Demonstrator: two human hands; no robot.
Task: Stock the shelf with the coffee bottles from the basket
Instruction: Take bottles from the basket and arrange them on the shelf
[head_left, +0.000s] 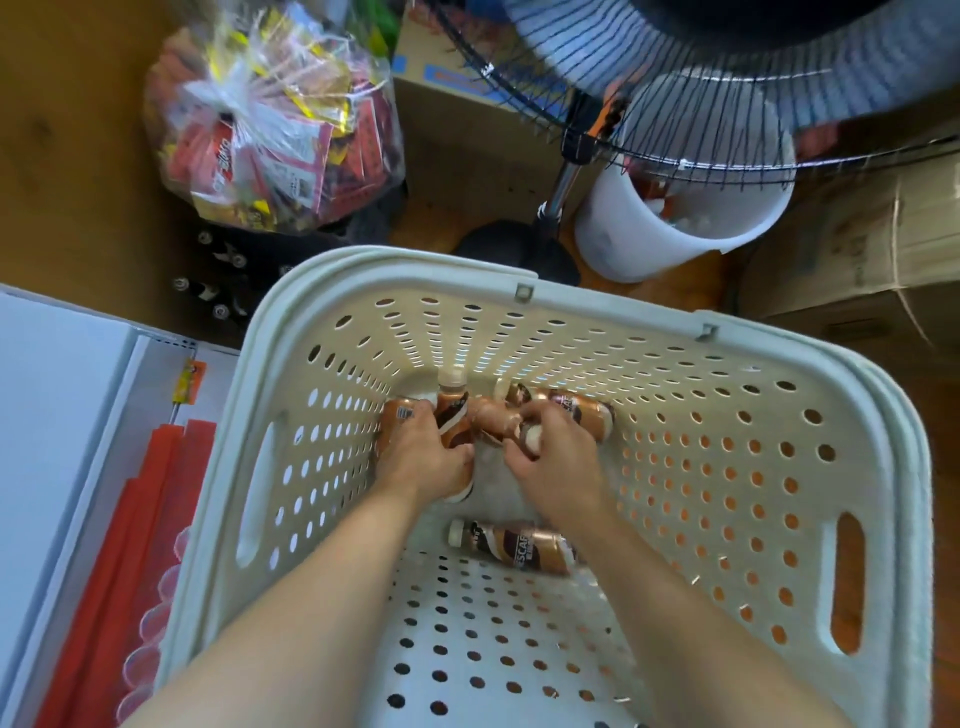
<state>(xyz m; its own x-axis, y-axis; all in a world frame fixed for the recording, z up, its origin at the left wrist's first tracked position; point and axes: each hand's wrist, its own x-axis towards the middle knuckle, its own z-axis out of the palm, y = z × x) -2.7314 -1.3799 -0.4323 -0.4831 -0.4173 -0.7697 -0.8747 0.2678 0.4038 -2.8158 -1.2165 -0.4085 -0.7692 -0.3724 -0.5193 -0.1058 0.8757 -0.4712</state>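
Several brown coffee bottles with white caps lie at the bottom of a white perforated basket (883, 467). My left hand (421, 457) reaches deep into it and grips a bottle (454, 415) that points away from me. My right hand (550, 462) curls round another bottle (530, 436) beside it by the cap end. More bottles (576, 408) lie at the far end. One bottle (514, 543) lies on its side nearer to me, under my right forearm and apart from both hands.
A white shelf unit (62, 415) with red dividers (156, 493) and clear cups stands at the left. Beyond the basket are a clear bag of snacks (270, 130), dark bottles on the floor, a standing fan (675, 104), a white bucket (675, 228) and cardboard boxes (857, 249).
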